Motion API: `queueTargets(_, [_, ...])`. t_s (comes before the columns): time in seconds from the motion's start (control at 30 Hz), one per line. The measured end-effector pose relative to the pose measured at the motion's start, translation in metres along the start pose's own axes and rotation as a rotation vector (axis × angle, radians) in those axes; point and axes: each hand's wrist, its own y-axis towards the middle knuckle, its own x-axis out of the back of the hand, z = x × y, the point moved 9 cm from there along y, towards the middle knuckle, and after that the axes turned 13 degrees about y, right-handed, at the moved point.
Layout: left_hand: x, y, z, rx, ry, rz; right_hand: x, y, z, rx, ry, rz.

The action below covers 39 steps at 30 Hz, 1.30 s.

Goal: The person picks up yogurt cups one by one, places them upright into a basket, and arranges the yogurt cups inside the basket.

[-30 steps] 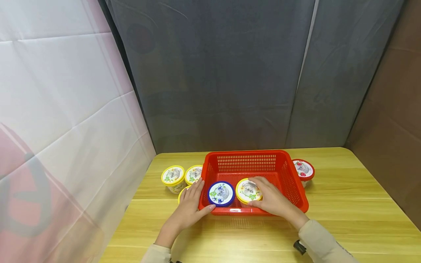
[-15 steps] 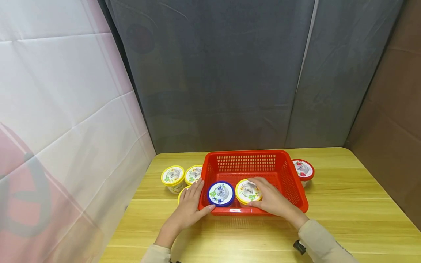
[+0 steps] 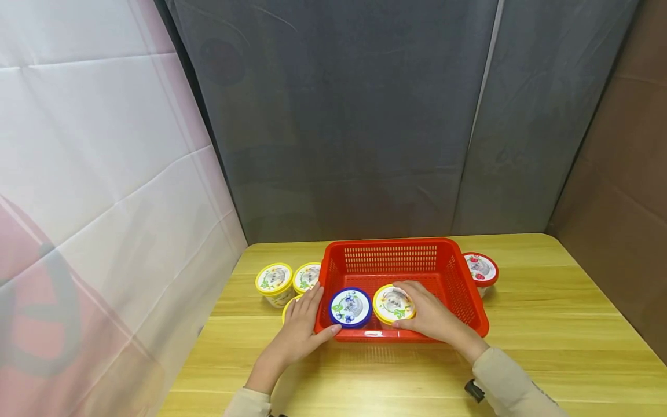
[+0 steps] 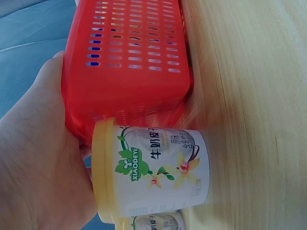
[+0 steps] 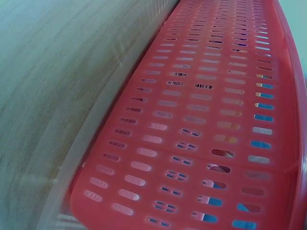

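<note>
A red plastic basket (image 3: 391, 249) holds a blue-lidded tub (image 3: 350, 307) and, to its right, a yellow-lidded tub (image 3: 393, 304). My right hand (image 3: 429, 310) grips that yellow-lidded tub, thumb at its near edge and fingers at its far right edge. On the basket's left front corner rests my left hand (image 3: 302, 327), its fingers along the left rim and its thumb on the front rim. In the left wrist view, a yellow-lidded tub (image 4: 158, 172) stands close beside this hand and the basket. Behind the basket wall (image 5: 192, 100) in the right wrist view, the right hand shows only in slivers.
Left of the basket stand more yellow-lidded tubs (image 3: 274, 279), one partly hidden by my left hand. A red-lidded tub (image 3: 480, 269) is just right of the basket. The wooden table (image 3: 552, 324) is backed by a grey curtain (image 3: 339, 127).
</note>
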Motion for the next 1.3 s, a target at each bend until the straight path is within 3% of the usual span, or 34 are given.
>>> queueTargets(1.3, [0.0015,0.0005,-0.0005,-0.012,0.010,-0.018,0.0079,-0.0044,0.0057,0.011,-0.015,-0.027])
